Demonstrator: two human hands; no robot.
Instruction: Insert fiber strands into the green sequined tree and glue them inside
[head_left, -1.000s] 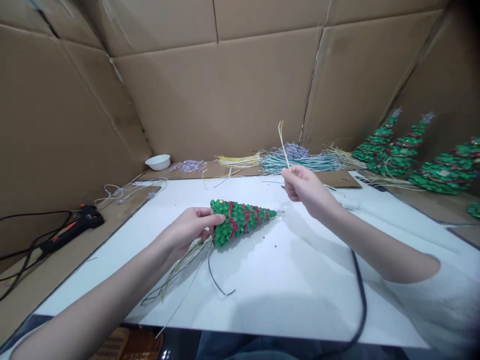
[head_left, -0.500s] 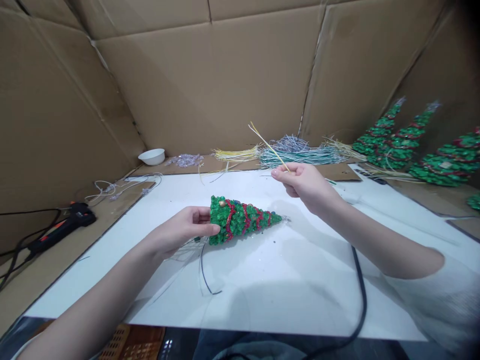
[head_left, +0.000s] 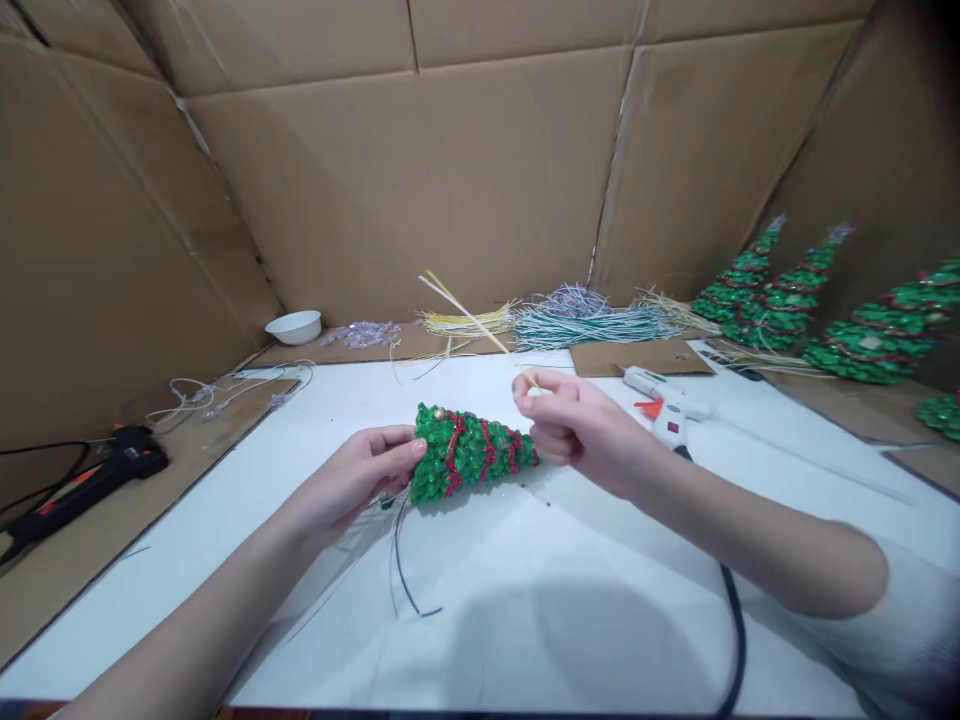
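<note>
A green beaded tree (head_left: 472, 455) with red garland lies on its side on the white board (head_left: 525, 590), its tip toward the right. At its wide base, my left hand (head_left: 360, 475) grips the rim between thumb and fingers. My right hand (head_left: 570, 420) is closed over the tip end, pinching a thin pale yellow wire (head_left: 480, 325) that slants up to the left. The tip of the tree is hidden behind my right hand. From the base, a dark wire (head_left: 405, 570) curves down onto the board.
A white glue gun (head_left: 667, 410) lies right of my right hand, its black cable running frontward. Bundled wires (head_left: 592, 325), purple pieces (head_left: 361, 334) and a white bowl (head_left: 294, 327) line the back. Several green trees (head_left: 795, 285) stand right. A black glue gun (head_left: 97, 480) lies left.
My right hand has moved left and down with the yellow wire, now covering the tree's tip. The white glue gun has come into sight. The view has shifted slightly.
</note>
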